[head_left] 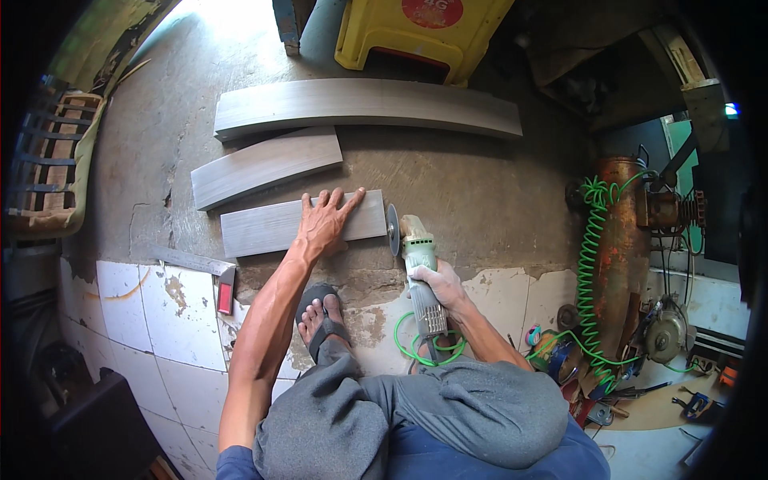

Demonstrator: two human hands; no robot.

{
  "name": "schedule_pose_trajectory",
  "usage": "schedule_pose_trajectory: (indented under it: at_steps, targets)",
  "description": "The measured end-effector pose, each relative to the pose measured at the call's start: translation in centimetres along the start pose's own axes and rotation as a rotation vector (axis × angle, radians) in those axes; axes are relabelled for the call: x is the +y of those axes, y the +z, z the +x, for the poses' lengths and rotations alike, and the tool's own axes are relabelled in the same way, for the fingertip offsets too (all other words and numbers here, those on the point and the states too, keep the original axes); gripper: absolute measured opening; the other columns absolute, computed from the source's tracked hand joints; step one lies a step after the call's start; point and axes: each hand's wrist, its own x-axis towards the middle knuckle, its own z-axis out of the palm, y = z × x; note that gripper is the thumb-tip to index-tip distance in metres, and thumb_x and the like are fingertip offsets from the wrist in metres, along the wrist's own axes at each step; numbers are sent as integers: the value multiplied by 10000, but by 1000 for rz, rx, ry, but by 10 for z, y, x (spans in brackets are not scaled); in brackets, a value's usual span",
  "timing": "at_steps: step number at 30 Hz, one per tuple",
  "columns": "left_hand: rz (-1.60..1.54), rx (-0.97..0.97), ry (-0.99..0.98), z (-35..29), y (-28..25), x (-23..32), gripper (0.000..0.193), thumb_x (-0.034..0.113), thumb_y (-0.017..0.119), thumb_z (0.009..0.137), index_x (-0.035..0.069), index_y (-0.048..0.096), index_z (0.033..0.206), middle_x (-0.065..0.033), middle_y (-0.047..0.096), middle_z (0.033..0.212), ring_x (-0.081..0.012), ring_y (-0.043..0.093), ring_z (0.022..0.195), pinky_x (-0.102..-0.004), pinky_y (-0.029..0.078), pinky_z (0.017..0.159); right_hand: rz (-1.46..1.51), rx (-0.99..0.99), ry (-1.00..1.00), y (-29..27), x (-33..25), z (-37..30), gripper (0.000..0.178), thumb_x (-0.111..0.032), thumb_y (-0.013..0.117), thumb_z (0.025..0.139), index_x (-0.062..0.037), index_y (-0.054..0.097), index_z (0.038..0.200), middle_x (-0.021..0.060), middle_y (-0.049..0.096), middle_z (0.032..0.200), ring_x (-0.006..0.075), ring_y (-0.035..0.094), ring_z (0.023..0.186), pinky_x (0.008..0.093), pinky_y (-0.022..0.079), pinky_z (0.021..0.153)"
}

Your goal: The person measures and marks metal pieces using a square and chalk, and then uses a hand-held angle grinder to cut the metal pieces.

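Note:
My left hand (324, 220) lies with fingers spread on top of a short grey rectangular bar (264, 228), pressing near its right part. My right hand (438, 284) is wrapped round the body of a green angle grinder (420, 260). The grinder's thin cutting disc (393, 230) stands on edge just past the bar's right end; whether it touches the bar or spins, I cannot tell. Beyond the short bar lie a second short grey bar (268, 166) and a long grey bar (368, 104), both on the concrete floor.
A try square (196, 262) with a red-marked handle lies left of my forearm. At the top stands a yellow plastic stool (424, 36). A rusty compressor tank (620, 232) with a coiled green hose (588, 280) is at the right, beside scattered tools. My sandalled foot (324, 320) is close to the bar.

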Motion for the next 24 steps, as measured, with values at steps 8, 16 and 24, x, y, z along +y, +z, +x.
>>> schedule_pose_trajectory:
  at_steps: [8,16,24]
  targets:
    - [46,17,-8,-1,12,-7,1329,266,989,596,314,222,1680,-133,507,1471,-362,489,1382,-683,342,1109,-50,-19,-23,8,9,1,328,-218,736,850,1,628,1070,71,648,844,163,664,654,328,556,589]
    - [-2,-54,-17,0,-4,4,1203,203,896,710,345,202,1683,-131,508,1473,-366,490,1388,-700,315,1139,-38,1,-9,4,13,-3,333,-213,727,854,0,625,1089,75,655,849,167,673,664,328,559,598]
    - [26,-14,-21,-1,9,-4,1257,205,922,670,350,196,1685,-133,502,1483,-376,482,1398,-699,314,1145,-92,19,-7,10,8,-4,348,-234,727,854,1,625,1089,77,660,850,175,679,667,333,561,607]
